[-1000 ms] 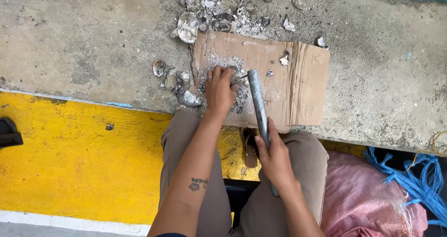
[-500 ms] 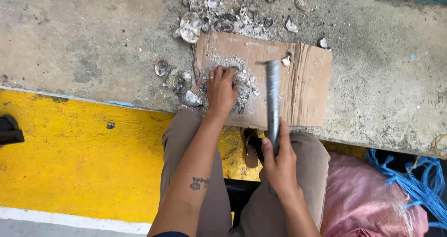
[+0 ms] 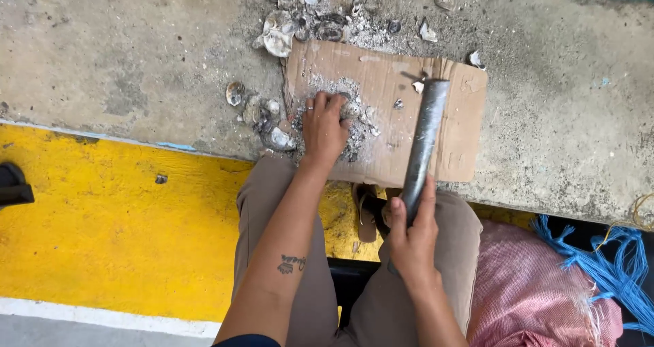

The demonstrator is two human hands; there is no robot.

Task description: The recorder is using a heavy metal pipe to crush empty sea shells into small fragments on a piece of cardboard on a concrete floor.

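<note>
A: Rough grey concrete ledge (image 3: 122,54) up top, yellow painted floor strip (image 3: 102,231) below. Far left, dark object (image 3: 13,183) at the edge, too cropped to identify.

B: Next?

A: Scattered grey-white broken shells (image 3: 269,112) on the concrete, more (image 3: 306,23) above. Flat brown cardboard sheet (image 3: 381,115) lying on the ledge, crushed shell grit across its left part.

B: Left hand?

A: Left hand (image 3: 323,125) palm down on the cardboard's left edge, fingers curled over a pale lumpy shell piece (image 3: 351,108), pinning it.

B: Right?

A: Right hand (image 3: 412,234) clenched around the lower end of a long grey metal bar (image 3: 422,139), bar angled up over the cardboard, well apart from the pinned shell.

B: Far right?

A: Pink woven sack (image 3: 531,285), blue frayed rope (image 3: 606,258) beside it.
</note>
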